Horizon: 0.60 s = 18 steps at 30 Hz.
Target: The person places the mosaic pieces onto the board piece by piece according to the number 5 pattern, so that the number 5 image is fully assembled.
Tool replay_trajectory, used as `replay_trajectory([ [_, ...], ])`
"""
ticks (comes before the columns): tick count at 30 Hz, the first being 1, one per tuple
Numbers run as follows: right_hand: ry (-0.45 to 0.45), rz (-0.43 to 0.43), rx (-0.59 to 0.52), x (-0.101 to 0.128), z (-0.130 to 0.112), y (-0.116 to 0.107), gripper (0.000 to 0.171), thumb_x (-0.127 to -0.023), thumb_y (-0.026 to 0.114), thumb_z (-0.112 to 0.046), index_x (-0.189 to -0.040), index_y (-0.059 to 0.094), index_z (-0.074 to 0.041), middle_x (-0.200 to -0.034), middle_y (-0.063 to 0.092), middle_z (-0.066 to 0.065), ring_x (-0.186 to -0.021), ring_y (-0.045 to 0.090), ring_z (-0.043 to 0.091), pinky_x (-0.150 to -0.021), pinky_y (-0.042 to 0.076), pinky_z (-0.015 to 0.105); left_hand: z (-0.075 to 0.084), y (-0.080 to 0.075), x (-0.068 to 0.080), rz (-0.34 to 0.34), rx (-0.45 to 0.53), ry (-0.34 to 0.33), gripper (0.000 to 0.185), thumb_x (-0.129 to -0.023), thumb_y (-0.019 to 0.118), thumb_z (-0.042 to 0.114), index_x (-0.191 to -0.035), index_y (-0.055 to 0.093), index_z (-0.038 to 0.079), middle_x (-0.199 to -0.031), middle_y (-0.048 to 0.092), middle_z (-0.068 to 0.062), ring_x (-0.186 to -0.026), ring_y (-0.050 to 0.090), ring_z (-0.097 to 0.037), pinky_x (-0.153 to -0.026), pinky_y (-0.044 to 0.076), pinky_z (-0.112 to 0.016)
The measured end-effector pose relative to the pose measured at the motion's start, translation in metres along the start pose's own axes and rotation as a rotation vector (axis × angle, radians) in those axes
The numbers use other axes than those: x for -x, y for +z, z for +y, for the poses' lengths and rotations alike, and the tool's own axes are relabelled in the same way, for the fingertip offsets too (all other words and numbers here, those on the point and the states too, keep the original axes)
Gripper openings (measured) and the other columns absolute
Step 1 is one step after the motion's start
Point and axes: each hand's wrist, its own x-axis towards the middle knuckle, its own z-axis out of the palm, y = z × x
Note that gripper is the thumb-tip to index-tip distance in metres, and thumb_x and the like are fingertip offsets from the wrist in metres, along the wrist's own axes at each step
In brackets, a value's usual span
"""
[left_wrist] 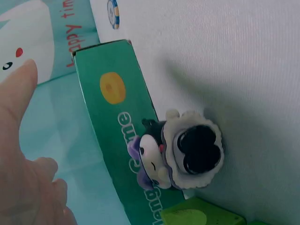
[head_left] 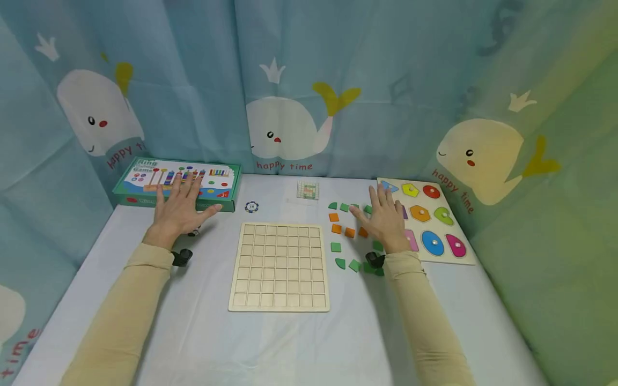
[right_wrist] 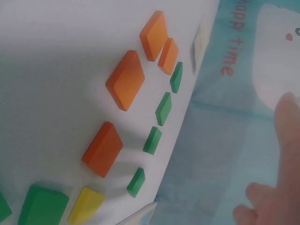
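My left hand (head_left: pixel 179 213), fingers spread, hovers over the front of a green game box (head_left: pixel 230 185) and holds nothing. Below its wrist a small figurine in black, white and purple (left_wrist: pixel 194 152) lies beside the box, mostly hidden in the head view. My right hand (head_left: pixel 386 221) is held with straight fingers above loose tiles, near a shape puzzle board (head_left: pixel 446 252), and grips nothing. Orange tiles (right_wrist: pixel 125 80), green tiles (right_wrist: pixel 44 206) and a yellow tile (right_wrist: pixel 86 206) lie on the white cloth beneath it. Between the hands is a wooden grid board (head_left: pixel 280 267).
A small patterned card (head_left: pixel 307 191) is at the back of the table, with a round chip (head_left: pixel 251 207) to its left. Colourful knobbed pieces sit in the puzzle board. A whale-print curtain (head_left: pixel 289 64) encloses the back and sides. A green object (left_wrist: pixel 201 213) lies near the figurine.
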Motion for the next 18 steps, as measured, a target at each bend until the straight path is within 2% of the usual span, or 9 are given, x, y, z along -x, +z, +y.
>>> replay_trajectory([
  [3, -0.046, 0.036, -0.070, -0.001, -0.001, 0.001, 0.086, -0.096, 0.044, -0.061, -0.155, 0.021, -0.002, -0.159, 0.016, 0.020, -0.145, 0.011, 0.038, -0.113, 0.009, 0.056, 0.005, 0.000, 0.004, -0.001, 0.087, 0.024, 0.103, -0.089, 0.039, 0.074, -0.157, -0.004, 0.011, -0.162, -0.005, -0.015, -0.146, -0.007, -0.037, -0.105, -0.013, -0.065],
  [4, -0.078, 0.057, -0.099, -0.002, -0.003, 0.002, 0.081, -0.098, 0.049, -0.054, -0.153, 0.026, 0.000, -0.157, 0.023, 0.021, -0.143, 0.019, 0.039, -0.113, 0.015, 0.056, 0.008, -0.001, 0.009, -0.015, 0.140, 0.026, 0.103, -0.090, 0.041, 0.073, -0.156, -0.008, 0.012, -0.162, -0.004, -0.016, -0.145, -0.005, -0.040, -0.106, -0.009, -0.067],
  [7, -0.184, 0.114, -0.159, -0.007, -0.007, 0.008, 0.058, -0.097, 0.062, -0.031, -0.141, 0.047, 0.004, -0.140, 0.047, 0.023, -0.125, 0.044, 0.041, -0.103, 0.036, 0.052, 0.020, 0.004, 0.032, -0.046, 0.295, 0.048, 0.104, -0.091, 0.049, 0.067, -0.156, -0.009, 0.011, -0.159, 0.009, -0.025, -0.141, 0.012, -0.049, -0.107, 0.009, -0.068],
  [9, -0.230, 0.125, -0.159, -0.012, -0.010, 0.013, 0.043, -0.094, 0.068, -0.019, -0.130, 0.059, 0.004, -0.123, 0.059, 0.022, -0.107, 0.053, 0.039, -0.091, 0.045, 0.048, 0.031, 0.013, 0.053, -0.079, 0.359, 0.066, 0.106, -0.090, 0.055, 0.063, -0.156, -0.007, 0.008, -0.157, 0.013, -0.028, -0.138, 0.018, -0.052, -0.106, 0.018, -0.067],
  [12, -0.263, 0.092, -0.128, -0.025, -0.015, 0.020, 0.030, -0.091, 0.071, -0.011, -0.118, 0.069, 0.002, -0.105, 0.066, 0.017, -0.090, 0.054, 0.033, -0.078, 0.048, 0.043, 0.045, 0.030, 0.086, -0.125, 0.360, 0.122, 0.107, -0.090, 0.060, 0.059, -0.155, 0.002, -0.002, -0.156, 0.014, -0.029, -0.140, 0.020, -0.047, -0.108, 0.018, -0.063],
  [15, -0.262, 0.029, -0.104, -0.041, -0.017, 0.025, 0.027, -0.092, 0.070, -0.014, -0.115, 0.071, 0.000, -0.102, 0.067, 0.014, -0.091, 0.053, 0.030, -0.080, 0.047, 0.041, 0.058, 0.045, 0.112, -0.152, 0.319, 0.168, 0.106, -0.087, 0.063, 0.060, -0.151, 0.015, -0.010, -0.158, 0.012, -0.027, -0.144, 0.014, -0.041, -0.110, 0.011, -0.063],
  [18, -0.234, -0.034, -0.088, -0.052, -0.015, 0.028, 0.030, -0.093, 0.069, -0.017, -0.118, 0.070, -0.001, -0.107, 0.065, 0.015, -0.095, 0.053, 0.031, -0.082, 0.047, 0.041, 0.069, 0.055, 0.128, -0.149, 0.280, 0.199, 0.105, -0.083, 0.064, 0.064, -0.147, 0.029, -0.012, -0.156, 0.020, -0.025, -0.143, 0.017, -0.040, -0.108, 0.011, -0.067],
])
